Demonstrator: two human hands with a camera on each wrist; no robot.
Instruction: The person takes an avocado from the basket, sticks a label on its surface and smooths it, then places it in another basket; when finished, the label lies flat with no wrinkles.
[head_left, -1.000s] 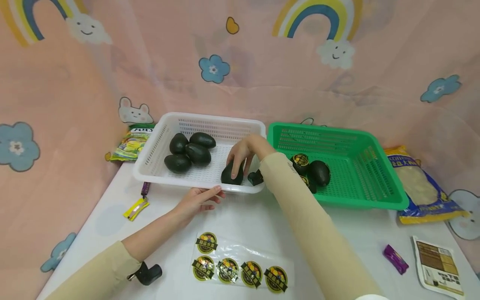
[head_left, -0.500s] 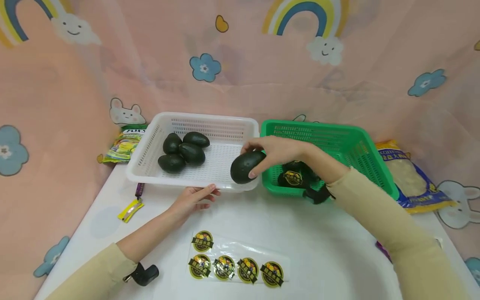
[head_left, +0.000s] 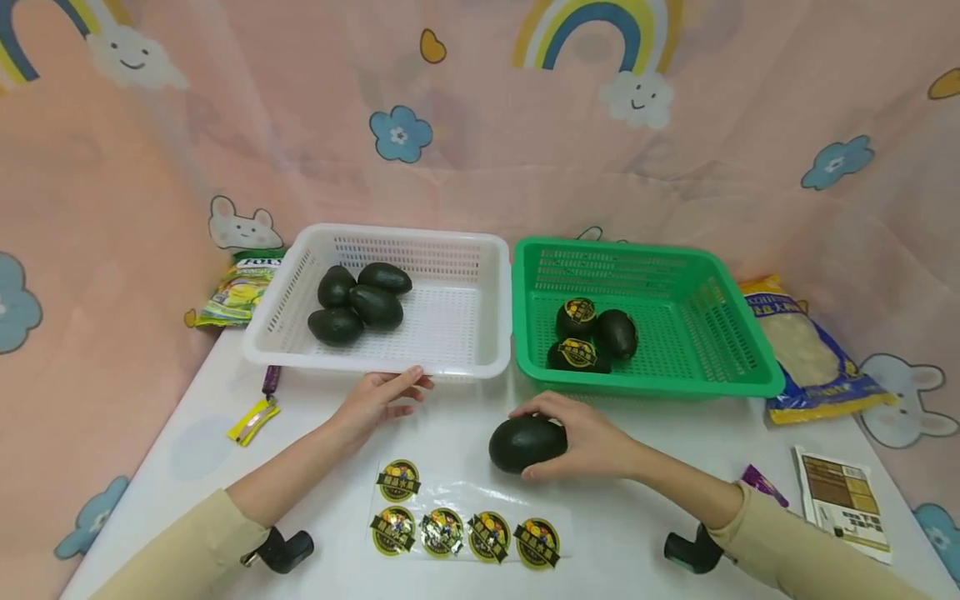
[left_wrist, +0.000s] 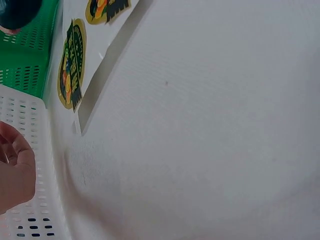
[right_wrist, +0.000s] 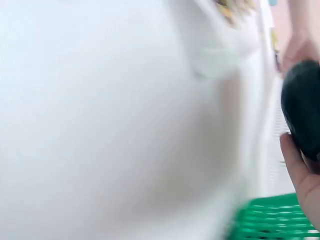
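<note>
Above the table, my right hand (head_left: 588,442) grips a dark green avocado (head_left: 527,444), thumb on the near side and fingers over the far side. The right wrist view also has this avocado (right_wrist: 303,107) against the thumb. My left hand (head_left: 377,406) is at the front rim of the white basket (head_left: 457,372), its thumb tip at the rim and its other fingers loosely bent. Several avocados (head_left: 377,307) lie in the left part of that basket. The green basket (head_left: 720,387) holds three avocados; two show round labels. Below the held avocado lies a clear sheet of several round stickers (head_left: 442,532).
A green and yellow candy bag (head_left: 238,292) stands left of the white basket. A blue and yellow bag (head_left: 813,354) leans right of the green one. Small wrapped candies (head_left: 253,421) and a flat packet (head_left: 843,504) lie on the white table (head_left: 622,542). A pink printed curtain rises behind.
My right hand has lifted the avocado out of the white basket and brought it toward me, over the table near the stickers. The left hand stays at the basket rim.
</note>
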